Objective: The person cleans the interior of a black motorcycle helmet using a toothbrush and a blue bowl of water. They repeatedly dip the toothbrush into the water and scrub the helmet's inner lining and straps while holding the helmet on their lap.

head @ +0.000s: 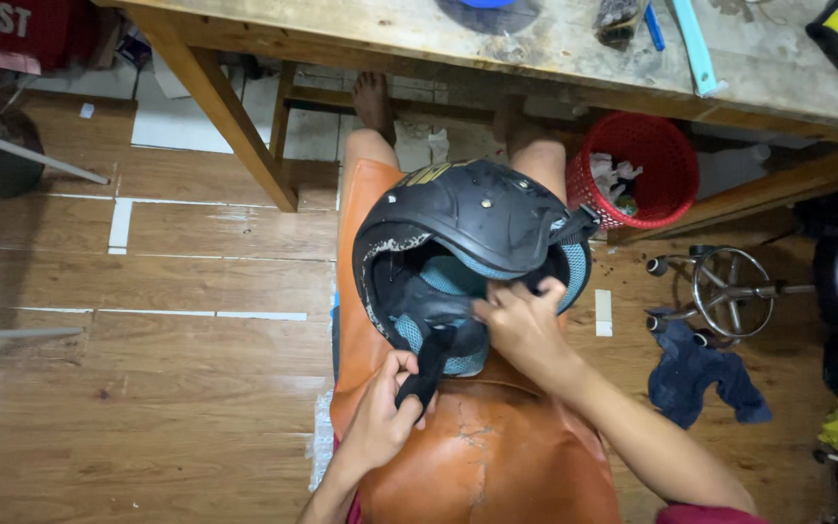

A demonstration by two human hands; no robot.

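The helmet (472, 257) is lying upside down on the apron (482, 456) that is covering the person's lap. Just below the helmet, the left hand (380, 417) is pinching the strap (427, 374), which is hanging from its inside. The right hand (526, 325) is resting on the helmet's near rim. Beyond the helmet the worktop (555, 44) is standing; to the helmet's right, under the worktop, the basket (632, 170) is sitting on the floor (147, 388), with the cloth (700, 378) lying farther right.

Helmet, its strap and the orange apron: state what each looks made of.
Helmet: hard matte black plastic, scuffed, rim chipped white; teal mesh lining.
Strap, pinched by left hand: black webbing, probably nylon.
Apron: cracked orange leather or imitation.
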